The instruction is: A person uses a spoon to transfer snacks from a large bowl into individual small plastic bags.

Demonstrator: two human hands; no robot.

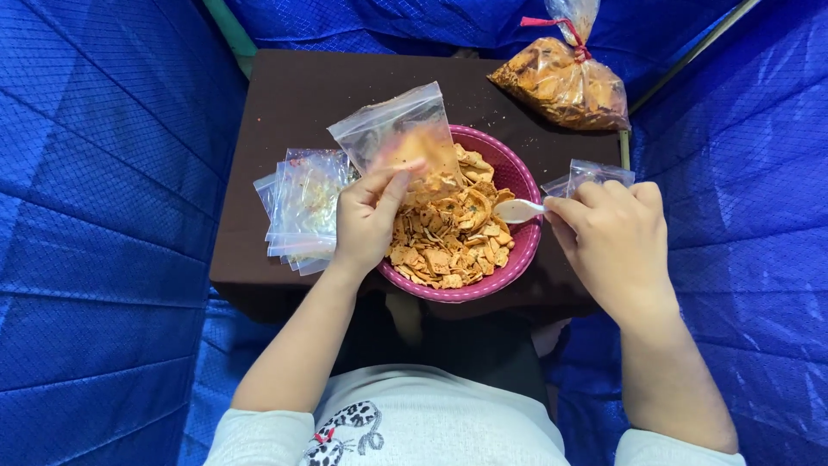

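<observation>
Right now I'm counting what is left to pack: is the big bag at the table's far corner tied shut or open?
Tied shut. The big bag of snacks has its neck gathered and bound with a red tie.

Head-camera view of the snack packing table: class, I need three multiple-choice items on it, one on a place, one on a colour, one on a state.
1. Where is the tied bag of snacks?
A. at the table's far right corner
B. inside the bowl
C. on the person's lap

2. What colour is the bowl of crisps?
A. green
B. white
C. pink

3. What is the left hand doing?
A. resting flat on the table
B. holding a clear zip bag over the bowl
C. gripping the spoon

Answers:
1 A: it lies at the far right corner of the brown table.
2 C: its rim is pink.
3 B: its fingers pinch the bag, while the right hand holds the white spoon.
</observation>
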